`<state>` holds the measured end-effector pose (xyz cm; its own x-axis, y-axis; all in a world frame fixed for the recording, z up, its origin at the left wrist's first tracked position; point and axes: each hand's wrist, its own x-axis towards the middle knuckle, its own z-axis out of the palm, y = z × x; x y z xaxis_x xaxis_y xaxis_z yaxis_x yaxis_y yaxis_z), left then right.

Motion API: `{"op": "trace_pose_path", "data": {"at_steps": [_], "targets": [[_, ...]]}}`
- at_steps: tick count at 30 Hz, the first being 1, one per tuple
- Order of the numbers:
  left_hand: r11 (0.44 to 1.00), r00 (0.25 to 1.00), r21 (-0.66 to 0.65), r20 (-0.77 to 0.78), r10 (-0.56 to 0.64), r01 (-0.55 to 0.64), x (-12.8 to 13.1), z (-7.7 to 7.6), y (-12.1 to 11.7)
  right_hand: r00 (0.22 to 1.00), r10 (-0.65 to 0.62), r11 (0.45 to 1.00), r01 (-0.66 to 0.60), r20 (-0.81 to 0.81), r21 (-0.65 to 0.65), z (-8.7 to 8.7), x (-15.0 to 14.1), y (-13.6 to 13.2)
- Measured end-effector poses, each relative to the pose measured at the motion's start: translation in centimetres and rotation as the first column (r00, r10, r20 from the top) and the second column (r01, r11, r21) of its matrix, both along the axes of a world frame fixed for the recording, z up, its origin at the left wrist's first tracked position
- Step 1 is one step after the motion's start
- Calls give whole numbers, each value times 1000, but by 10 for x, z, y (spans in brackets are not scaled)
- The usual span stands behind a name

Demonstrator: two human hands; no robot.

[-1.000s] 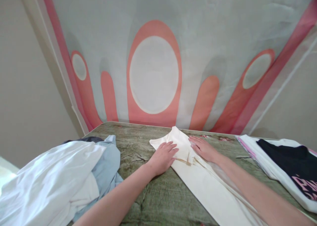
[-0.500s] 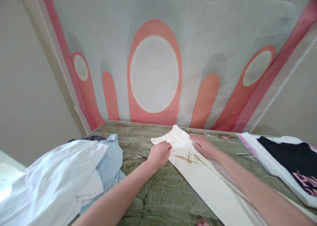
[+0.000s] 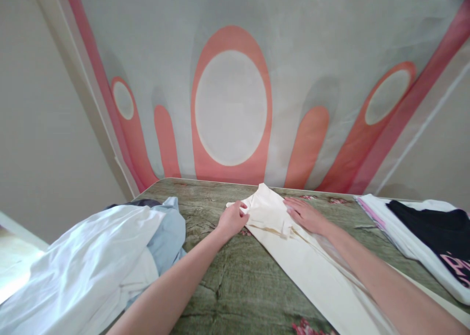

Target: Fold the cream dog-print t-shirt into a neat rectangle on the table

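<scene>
Your left hand [image 3: 232, 221] pinches the cream garment [image 3: 293, 261]'s far-left edge; your right hand [image 3: 307, 217], fingers extended, lies flat along its right.

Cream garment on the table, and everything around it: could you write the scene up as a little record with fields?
Main item: cream garment, partly creased
Left hand: pinching its edge
Right hand: laid flat on it
Left side: white cloth, light blue cloth, dark cloth
Right side: black garment with pink lettering, over white fabric
Surface: green-brown table
Background: pink-and-grey wall covering
</scene>
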<state>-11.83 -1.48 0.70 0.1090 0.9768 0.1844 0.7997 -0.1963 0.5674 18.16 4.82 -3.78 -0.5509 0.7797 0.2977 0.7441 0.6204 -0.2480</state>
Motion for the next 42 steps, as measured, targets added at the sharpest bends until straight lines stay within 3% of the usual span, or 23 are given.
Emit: {"op": "trace_pose_path", "data": {"at_steps": [8, 12, 18, 21, 27, 29, 31, 34, 38, 42], "targets": [[999, 998, -12, -50, 41, -42, 1, 0, 0, 1000, -1, 1000, 0, 9, 12, 2, -2, -2], [1000, 1000, -21, 2, 18, -18, 2, 0, -1, 1000, -2, 999, 3, -23, 40, 4, -2, -4], [997, 999, -67, 39, -28, 31, -1, -1, -1, 986, 2, 964, 43, -167, 263, 23, -1, -23], [996, 999, -73, 1, -46, 46, -3, -2, -1, 977, 115, 951, -55, -181, 304, 40, -6, -39], [999, 984, 11, -176, -30, 33, 3, 9, -13, 910, 389, 916, -364, -146, 172, 59, -24, -77], [989, 971, 106, -226, -81, 107, 10, 17, -21, 898, 425, 901, -407, -115, 149, 58, -29, -87], [946, 937, 165, -263, -229, 278, 17, 23, -28, 906, 411, 907, -395, -100, 147, 54, -32, -93], [849, 830, 125, -324, -455, 514, 26, 25, -35, 929, 354, 929, -334, -111, 160, 49, -33, -97], [829, 780, 22, -354, -516, 558, 26, 18, -37, 934, 336, 931, -310, -120, 192, 46, -30, -98], [817, 776, 29, -337, -534, 576, 21, 12, -34, 937, 317, 932, -280, -148, 231, 42, -27, -96]]}}
